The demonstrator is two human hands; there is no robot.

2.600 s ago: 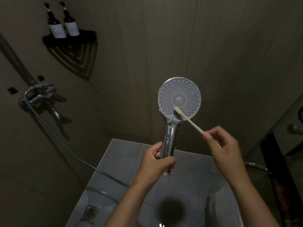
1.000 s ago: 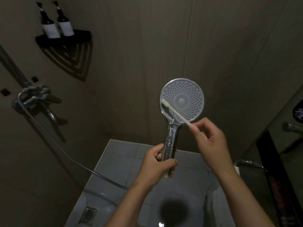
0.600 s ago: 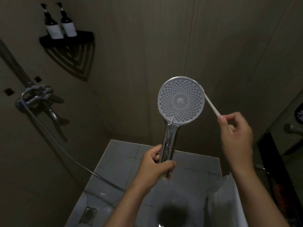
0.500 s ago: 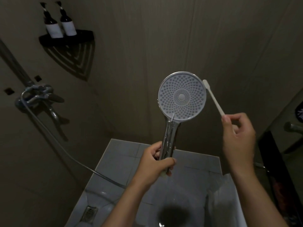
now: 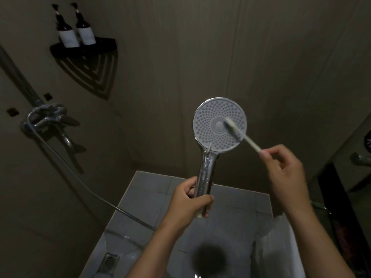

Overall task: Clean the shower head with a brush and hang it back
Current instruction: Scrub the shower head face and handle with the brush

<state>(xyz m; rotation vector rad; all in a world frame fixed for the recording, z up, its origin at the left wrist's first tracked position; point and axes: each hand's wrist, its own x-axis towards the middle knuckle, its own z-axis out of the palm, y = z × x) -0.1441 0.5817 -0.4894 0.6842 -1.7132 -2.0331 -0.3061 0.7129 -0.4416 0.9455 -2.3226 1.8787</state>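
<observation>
**Shower head held upright, brush laid on its spray face**

The left hand (image 5: pixel 188 199) is clenched round the lower end of the chrome handle of the shower head (image 5: pixel 209 117), thumb across the front. The head stands upright at mid-frame, in front of the corner walls, its round perforated face turned to the camera. The right hand (image 5: pixel 285 169) pinches the tail of a slim pale brush (image 5: pixel 248 141) between thumb and fingertips. The bristle end lies on the face just right of its centre boss. Both the brush and this hand are smeared by motion, so the bristles cannot be made out.

A grey hose (image 5: pixel 80 181) runs from the left wall down behind the left forearm, where its end is hidden. Its upper end meets the chrome mixer tap (image 5: pixel 48 117), which is mounted below a slanting riser pipe (image 5: pixel 18 77) cut off by the frame's left edge.

High in the corner, a black corner shelf (image 5: pixel 106 44) carries two dark pump bottles (image 5: pixel 66 31) standing side by side. Their white labels show no legible writing.

Below the arms lies the pale tiled floor (image 5: pixel 152 189), with a square drain (image 5: pixel 109 259) at lower left and a round dark shadow between the forearms. At the far right a dark panel and a metal bar (image 5: pixel 360 159) are too dim to identify.
</observation>
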